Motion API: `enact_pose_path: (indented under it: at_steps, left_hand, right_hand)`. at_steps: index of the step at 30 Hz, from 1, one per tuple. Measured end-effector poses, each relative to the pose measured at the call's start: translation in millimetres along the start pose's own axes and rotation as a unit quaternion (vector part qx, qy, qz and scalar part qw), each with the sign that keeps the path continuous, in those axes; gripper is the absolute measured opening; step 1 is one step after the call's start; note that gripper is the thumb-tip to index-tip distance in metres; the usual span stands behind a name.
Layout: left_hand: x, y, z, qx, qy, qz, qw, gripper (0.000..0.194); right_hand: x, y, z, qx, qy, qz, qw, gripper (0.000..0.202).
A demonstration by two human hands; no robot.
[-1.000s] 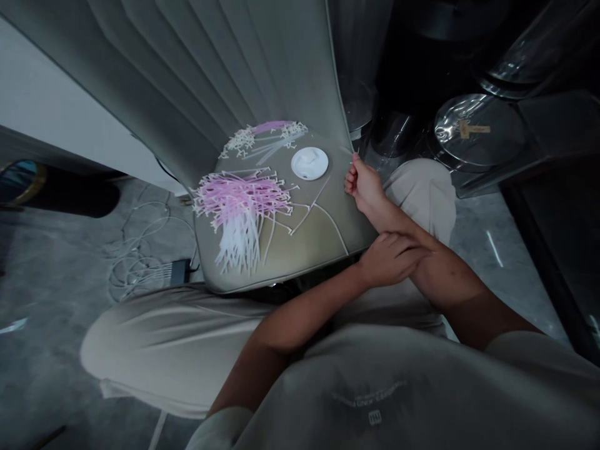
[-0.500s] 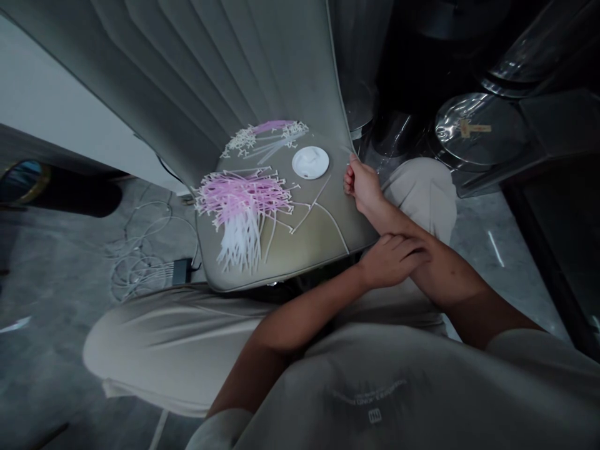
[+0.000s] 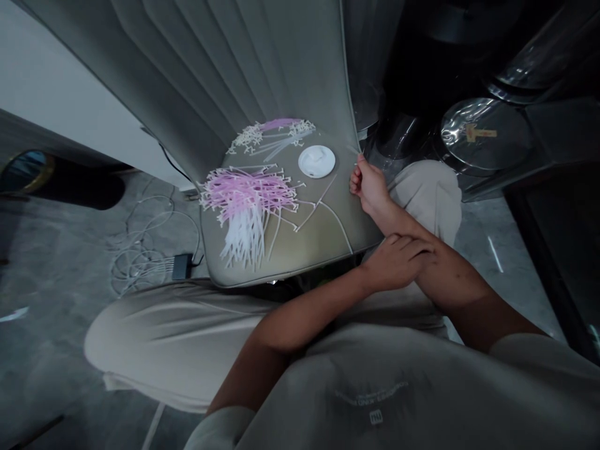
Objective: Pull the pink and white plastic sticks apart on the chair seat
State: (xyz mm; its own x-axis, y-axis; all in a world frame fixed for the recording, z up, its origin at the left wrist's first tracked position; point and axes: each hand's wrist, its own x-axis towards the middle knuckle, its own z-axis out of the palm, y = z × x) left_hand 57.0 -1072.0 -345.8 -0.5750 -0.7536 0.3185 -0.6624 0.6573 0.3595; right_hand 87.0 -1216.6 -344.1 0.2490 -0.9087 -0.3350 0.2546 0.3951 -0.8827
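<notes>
My right hand (image 3: 370, 186) is closed in a pinch beside the right edge of the chair seat. A thin, pale, see-through strip (image 3: 351, 150) sticks out from its fingertips. My left hand (image 3: 397, 261) lies across my right forearm, fingers loosely bent against the skin and holding nothing. On the seat, a heap of thin pink sticks with small white ends (image 3: 253, 189) lies over a bundle of white strips (image 3: 244, 236). A white round dish (image 3: 317, 162) with something white in it sits left of my right hand. Several loose thin strips (image 3: 335, 217) lie crossed in front of it.
Behind the heap lies a smaller group of white-ended pieces (image 3: 250, 137). The grey chair seat (image 3: 300, 259) meets a ribbed backrest (image 3: 244, 62). Tangled cables (image 3: 135, 250) and a black box (image 3: 182, 267) lie on the floor. Clear round containers (image 3: 485, 134) stand at the right.
The view has shifted slightly, so the seat and its contents appear a little further right. Both hands keep about the same pose, the left still on the right forearm.
</notes>
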Motion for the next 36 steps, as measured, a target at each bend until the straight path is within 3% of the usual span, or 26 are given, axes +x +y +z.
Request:
enact_pose_path:
  at_steps: [7,13,17,20,36]
  left_hand:
    - [-7,-7,22.7,-0.005,0.04,0.01,0.999,0.03]
    - [-10,-8,32.7,-0.029,0.153,-0.091,0.984,0.037]
    - [-9,-10,33.2,-0.043,0.187,-0.072,0.979,0.035]
    - [-8,-11,30.8,-0.048,0.177,-0.054,0.982,0.032]
    - [-1,15,7.2,-0.042,0.023,-0.092,0.995,0.034]
  right_hand:
    - [1,-6,-1,0.026,0.004,0.039,0.999,0.047]
    - [6,-11,-5,0.091,-0.009,0.078,0.993,0.047]
    - [6,-11,-6,0.083,-0.006,0.079,0.993,0.048]
    - [5,-10,-5,0.078,-0.009,0.069,0.995,0.047]
    - [3,-12,-6,0.063,-0.019,0.08,0.995,0.049]
